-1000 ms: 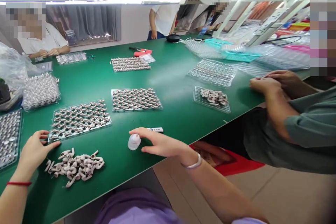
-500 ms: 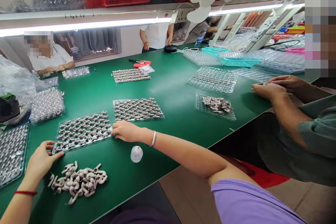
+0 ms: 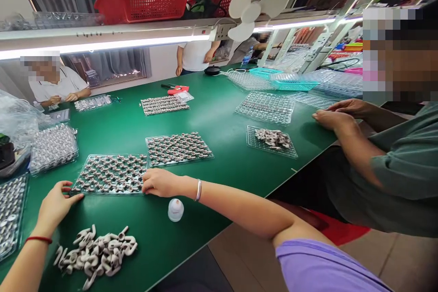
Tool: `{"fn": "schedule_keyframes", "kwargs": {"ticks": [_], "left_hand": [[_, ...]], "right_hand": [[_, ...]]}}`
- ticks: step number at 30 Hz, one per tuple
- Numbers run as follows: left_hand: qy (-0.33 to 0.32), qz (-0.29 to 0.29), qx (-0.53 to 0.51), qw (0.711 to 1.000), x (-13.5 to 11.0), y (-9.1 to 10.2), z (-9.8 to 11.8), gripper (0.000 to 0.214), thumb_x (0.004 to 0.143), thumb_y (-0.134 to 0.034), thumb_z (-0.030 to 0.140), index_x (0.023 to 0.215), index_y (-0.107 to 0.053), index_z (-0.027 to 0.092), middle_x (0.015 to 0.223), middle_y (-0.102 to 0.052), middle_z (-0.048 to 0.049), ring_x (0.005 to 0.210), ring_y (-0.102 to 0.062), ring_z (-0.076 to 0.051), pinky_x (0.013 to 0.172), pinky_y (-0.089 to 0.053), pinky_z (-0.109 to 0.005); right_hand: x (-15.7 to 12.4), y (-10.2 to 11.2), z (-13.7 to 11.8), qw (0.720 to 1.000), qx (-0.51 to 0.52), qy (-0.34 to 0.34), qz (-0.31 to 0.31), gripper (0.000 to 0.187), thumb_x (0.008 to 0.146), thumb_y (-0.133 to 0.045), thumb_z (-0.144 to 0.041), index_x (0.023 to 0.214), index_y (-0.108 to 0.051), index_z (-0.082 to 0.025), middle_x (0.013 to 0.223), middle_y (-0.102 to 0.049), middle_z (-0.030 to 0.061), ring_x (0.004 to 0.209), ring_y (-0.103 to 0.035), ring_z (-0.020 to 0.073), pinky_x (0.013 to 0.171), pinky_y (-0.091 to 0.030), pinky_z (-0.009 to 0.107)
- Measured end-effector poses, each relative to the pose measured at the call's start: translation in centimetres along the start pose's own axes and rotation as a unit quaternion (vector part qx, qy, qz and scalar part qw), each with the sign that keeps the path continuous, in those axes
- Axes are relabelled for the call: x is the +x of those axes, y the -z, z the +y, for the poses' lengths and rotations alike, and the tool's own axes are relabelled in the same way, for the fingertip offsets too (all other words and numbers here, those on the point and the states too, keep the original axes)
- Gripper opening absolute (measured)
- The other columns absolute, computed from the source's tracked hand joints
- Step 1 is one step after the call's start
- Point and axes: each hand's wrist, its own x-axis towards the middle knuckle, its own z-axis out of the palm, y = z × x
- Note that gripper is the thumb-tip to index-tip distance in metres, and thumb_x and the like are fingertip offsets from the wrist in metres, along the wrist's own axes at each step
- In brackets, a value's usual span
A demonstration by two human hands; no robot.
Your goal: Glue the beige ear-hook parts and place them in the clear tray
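I am watching both hands working at a clear plastic blister tray that is lying flat on the green tabletop, just in front of me. Its long axis is running from 9 o'clock to 3 o'clock, its near long edge facing me.

My left hand is sitting at the tray's 8 o'clock corner with the fingers spread wide, thumb and fingertips touching the rim. My right hand is resting knuckles-up at the 4 o'clock corner, fingers curled under; I cannot tell whether they are pinching the rim, since the back of the hand is hiding them.

The tray's pockets are holding rows of small curved, matte grey-beige parts, too small for me to make out in detail. A loose pile of the same parts is lying at 6 o'clock from the tray, near my left wrist. A small white bottle is standing upright just beside my right wrist. A second filled tray is lying at 1 o'clock, close by. At 9 o'clock another tray is being cut off by the frame edge.
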Motion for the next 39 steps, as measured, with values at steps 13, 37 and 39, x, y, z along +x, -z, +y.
{"fn": "schedule_keyframes", "kwargs": {"ticks": [13,37,39], "left_hand": [[-0.002,-0.064,-0.137,0.989,3.3,-0.7,2.1,0.070,0.051,-0.074,0.021,0.118,-0.054,0.019,0.124,-0.066,-0.0188,0.118,-0.061,-0.037,0.092,-0.050,-0.042],[0.152,0.040,-0.487,0.859,0.0,0.8,1.3,0.033,0.058,-0.062,-0.006,0.075,-0.069,0.022,0.064,-0.074,-0.0023,0.054,-0.069,-0.013,0.050,-0.056,-0.014],[0.140,0.049,-0.500,0.853,-0.4,1.0,1.8,0.034,0.060,-0.061,-0.007,0.073,-0.070,0.023,0.064,-0.075,-0.0019,0.054,-0.069,-0.012,0.051,-0.057,-0.013]], "right_hand": [[-2.6,0.0,0.2,0.949,0.138,-0.258,0.119,0.010,0.085,-0.062,-0.013,0.094,-0.065,-0.014,0.085,-0.067,0.0064,0.078,-0.062,0.0184,0.071,-0.047,0.029],[-0.1,-2.6,0.7,0.792,0.427,-0.327,0.290,0.027,0.077,-0.051,0.000,0.094,-0.057,-0.021,0.066,-0.060,-0.0046,0.060,-0.062,0.0124,0.057,-0.048,0.022],[-0.1,-2.4,0.8,0.786,0.438,-0.318,0.300,0.032,0.074,-0.049,0.002,0.095,-0.057,-0.021,0.069,-0.061,-0.0041,0.060,-0.062,0.0115,0.056,-0.048,0.022]]}}
